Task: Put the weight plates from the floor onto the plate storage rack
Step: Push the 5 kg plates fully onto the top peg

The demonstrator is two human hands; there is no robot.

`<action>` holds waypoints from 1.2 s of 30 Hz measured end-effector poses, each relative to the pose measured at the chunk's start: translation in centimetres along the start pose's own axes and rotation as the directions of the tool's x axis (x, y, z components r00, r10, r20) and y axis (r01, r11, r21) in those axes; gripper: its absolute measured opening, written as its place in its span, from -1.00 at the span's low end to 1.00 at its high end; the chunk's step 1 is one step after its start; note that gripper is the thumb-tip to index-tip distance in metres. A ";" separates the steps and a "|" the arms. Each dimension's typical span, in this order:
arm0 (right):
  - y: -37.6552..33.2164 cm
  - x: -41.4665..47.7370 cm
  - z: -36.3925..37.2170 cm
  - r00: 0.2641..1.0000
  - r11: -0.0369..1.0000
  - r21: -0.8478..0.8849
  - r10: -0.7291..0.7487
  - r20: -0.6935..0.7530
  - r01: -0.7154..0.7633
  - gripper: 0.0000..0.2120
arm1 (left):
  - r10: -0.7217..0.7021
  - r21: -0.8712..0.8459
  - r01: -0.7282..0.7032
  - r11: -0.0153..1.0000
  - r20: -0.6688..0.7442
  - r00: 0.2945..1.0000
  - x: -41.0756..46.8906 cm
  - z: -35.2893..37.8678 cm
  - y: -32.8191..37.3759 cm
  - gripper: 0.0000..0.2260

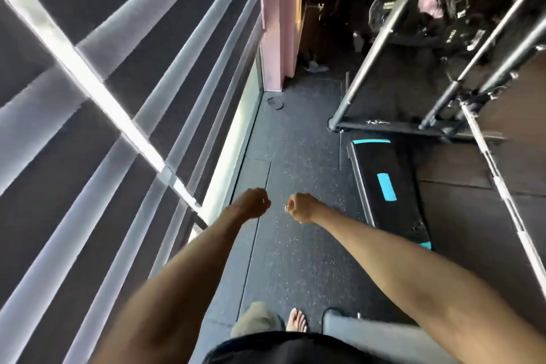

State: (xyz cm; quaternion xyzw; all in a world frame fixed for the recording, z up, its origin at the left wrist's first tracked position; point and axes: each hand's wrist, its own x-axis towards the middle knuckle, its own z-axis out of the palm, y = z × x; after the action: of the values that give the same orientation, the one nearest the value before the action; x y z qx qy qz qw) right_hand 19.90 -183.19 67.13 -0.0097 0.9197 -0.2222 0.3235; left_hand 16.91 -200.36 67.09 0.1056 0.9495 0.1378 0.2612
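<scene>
1. Weight plates: none plainly in view on the floor (pixel 295 156). The dark blurred clutter (pixel 461 6) at far upper right, behind a metal frame (pixel 369 47), may be plates or the storage rack. Cannot tell.
2. Bearing: if that clutter is the goal, it lies ahead and to the right, well apart from both hands. The long axis of any plate is unreadable.
3. Left hand (pixel 253 202): fingers curled into a fist, holding nothing. Right hand (pixel 301 207): the same, curled and empty. Both arms are stretched forward, with the fists near each other above the floor and not touching.
4. Nearer hand: the right one is on the side of the frame and clutter, so I judge it nearer by a small margin.
5. Surface: dark speckled rubber matting with seams between the tiles. It is flat and looks grippy. One bare foot (pixel 297 320) shows at bottom centre.
6. Right side: a black step platform (pixel 387 186) with teal markings lies flat just beside the open lane. A long barbell (pixel 502 186) runs diagonally beyond it.
7. Room: narrow. Slatted blinds (pixel 118 97) fill the left side, with a pink panel (pixel 277 23) at their far end. A small dark item (pixel 275 103) lies on the floor near the panel's base, too small to name.
8. Judgement: no plate is in hand yet. The next move calls for locating one, probably by turning right. The platform and barbell are trip risks for bare feet.
</scene>
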 end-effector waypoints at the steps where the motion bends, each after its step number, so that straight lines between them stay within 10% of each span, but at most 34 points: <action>1: 0.1 2.0 -1.8 1.000 1.000 -0.006 0.002 -0.002 -0.002 -0.65 | -0.001 -0.001 0.001 1.000 0.010 1.000 2.2 -1.4 0.1 -0.75; 20: 2.1 41.0 -34.1 0.972 0.951 0.254 0.208 -0.111 -0.175 -0.76 | 0.178 0.099 -0.209 0.973 0.257 0.950 51.8 -24.9 1.7 -0.67; 36: 14.3 71.7 -62.5 0.965 0.920 0.329 0.253 -0.075 -0.215 -0.69 | 0.248 0.090 -0.269 0.959 0.199 0.948 92.9 -42.4 13.0 -0.76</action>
State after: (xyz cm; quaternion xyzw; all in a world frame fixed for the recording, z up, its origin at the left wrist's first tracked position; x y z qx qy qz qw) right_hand -72.43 -156.76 62.12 0.1654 0.8837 -0.3271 0.2910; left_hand -81.82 -171.59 62.83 0.2566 0.9053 0.1051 0.3219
